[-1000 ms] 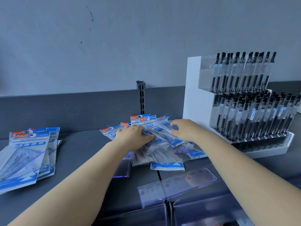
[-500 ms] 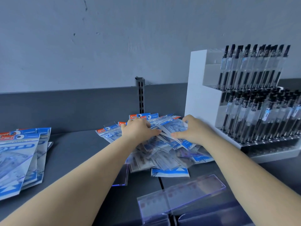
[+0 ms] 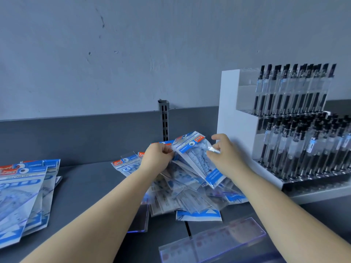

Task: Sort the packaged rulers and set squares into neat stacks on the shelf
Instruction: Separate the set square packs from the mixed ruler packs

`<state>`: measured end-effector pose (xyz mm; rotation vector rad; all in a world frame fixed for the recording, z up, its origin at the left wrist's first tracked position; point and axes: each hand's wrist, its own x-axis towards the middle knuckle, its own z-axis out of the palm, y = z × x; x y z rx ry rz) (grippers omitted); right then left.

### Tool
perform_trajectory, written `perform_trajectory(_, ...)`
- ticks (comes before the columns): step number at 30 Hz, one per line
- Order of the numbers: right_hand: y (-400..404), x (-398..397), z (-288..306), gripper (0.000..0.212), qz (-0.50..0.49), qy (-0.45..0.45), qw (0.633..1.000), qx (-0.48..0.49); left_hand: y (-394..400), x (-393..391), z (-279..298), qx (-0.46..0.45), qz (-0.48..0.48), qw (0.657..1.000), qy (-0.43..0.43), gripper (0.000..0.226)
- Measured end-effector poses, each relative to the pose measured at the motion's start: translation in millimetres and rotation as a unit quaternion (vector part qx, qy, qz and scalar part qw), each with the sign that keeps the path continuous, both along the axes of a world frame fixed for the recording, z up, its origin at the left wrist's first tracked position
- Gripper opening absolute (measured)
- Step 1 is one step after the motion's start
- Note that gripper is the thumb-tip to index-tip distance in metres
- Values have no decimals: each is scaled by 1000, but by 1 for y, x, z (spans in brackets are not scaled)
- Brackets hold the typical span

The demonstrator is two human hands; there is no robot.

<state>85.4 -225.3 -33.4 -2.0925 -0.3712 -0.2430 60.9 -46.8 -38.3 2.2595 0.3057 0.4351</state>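
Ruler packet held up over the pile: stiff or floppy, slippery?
The packet probably stays fairly flat: it stands tilted between the left hand and right hand without drooping, so the ruler inside likely stiffens it. Its glossy clear sleeve looks slippery, and the loose pile has fanned out. Likely light, since a fingertip pinch holds it.
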Motion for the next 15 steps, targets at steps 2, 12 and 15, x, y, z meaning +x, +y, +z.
perform_trajectory(2,-1,2,1,35,1,-8,998,68,5,-4,6,-108,13,993,-37,22)
perform_trajectory(12,0,-3,7,29,63,23,968,241,33,-35,33,-336,26,936,-103,13)
perform_trajectory(15,0,-11,9,31,83,29,966,243,40,-49,39,-350,43,927,-129,16)
